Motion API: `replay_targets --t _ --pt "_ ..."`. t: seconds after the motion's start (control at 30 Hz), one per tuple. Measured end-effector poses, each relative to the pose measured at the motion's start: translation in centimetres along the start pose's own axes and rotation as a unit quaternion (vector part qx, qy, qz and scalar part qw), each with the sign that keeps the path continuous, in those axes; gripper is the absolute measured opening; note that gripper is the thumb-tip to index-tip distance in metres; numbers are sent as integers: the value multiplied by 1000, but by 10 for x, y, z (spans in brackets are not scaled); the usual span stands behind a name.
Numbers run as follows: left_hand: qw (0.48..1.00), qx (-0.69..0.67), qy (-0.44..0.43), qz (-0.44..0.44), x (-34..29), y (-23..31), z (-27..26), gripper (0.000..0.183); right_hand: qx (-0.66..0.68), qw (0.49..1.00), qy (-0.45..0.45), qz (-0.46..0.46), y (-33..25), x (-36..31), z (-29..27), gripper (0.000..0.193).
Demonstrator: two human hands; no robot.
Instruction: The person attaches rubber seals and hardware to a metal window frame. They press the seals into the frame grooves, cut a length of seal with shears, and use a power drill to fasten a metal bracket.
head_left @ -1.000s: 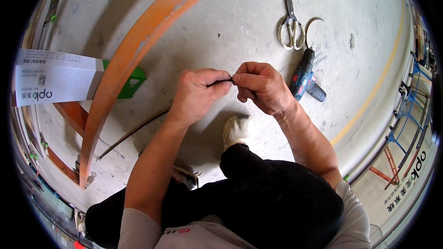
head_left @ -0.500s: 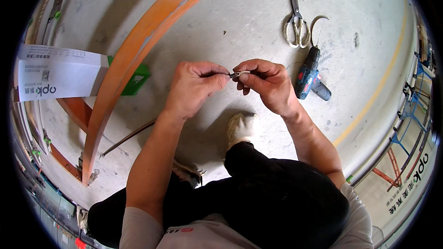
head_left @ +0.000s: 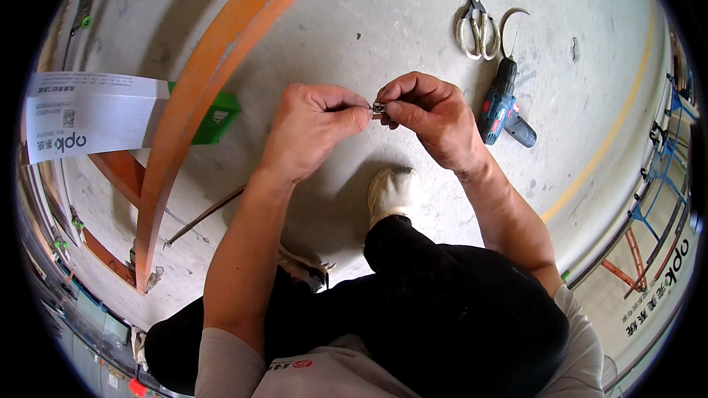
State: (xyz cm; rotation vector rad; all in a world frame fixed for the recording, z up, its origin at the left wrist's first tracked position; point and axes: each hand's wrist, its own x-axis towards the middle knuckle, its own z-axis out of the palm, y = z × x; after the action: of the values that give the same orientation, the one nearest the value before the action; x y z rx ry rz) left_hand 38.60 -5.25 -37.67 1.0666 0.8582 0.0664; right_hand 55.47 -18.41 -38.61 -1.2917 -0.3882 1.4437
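- Your left hand (head_left: pixel 313 129) pinches a thin wire, mostly hidden by its fingers.
- At frame centre, the small metal piece (head_left: pixel 378 108) is too tiny to make out; its axis is unclear.
- Your right hand (head_left: pixel 428 114) pinches it.

The concrete floor (head_left: pixel 383 22) is pale grey, mottled with darker smudges, and a thin yellow line (head_left: pixel 612 133) curves across it toward its right edge. A long curved strip (head_left: pixel 214 88) sweeps over it in bright orange. A box (head_left: pixel 96 114) lies white with dark print, with a green packet (head_left: pixel 217 114) beside it. The cordless drill (head_left: pixel 505 107) is blue and black. The shears (head_left: pixel 476 18) have creamy white handles and dull grey blades. Between the fingertips sits a small silvery metal piece (head_left: pixel 378 107). The shoe (head_left: pixel 393 191) is dirty off-white, the trousers (head_left: pixel 457 302) black, the shirt (head_left: pixel 324 376) light grey with a small red mark.
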Motion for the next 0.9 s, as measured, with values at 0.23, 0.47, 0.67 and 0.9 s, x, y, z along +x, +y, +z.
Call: replay_targets --t 0.23,0.47,0.67,0.9 --pt "999 25 11 39 1 -6 2 11 -30 999 -17 -7 -2 0 -3 11" --pt "997 59 18 44 1 -3 3 11 -39 999 -26 -14 -1 2 -3 11" --pt "998 47 32 25 0 1 6 12 -26 999 -35 -23 1 4 -5 11" --pt "999 33 25 5 5 -8 5 13 -54 996 -66 -39 2 6 -14 11"
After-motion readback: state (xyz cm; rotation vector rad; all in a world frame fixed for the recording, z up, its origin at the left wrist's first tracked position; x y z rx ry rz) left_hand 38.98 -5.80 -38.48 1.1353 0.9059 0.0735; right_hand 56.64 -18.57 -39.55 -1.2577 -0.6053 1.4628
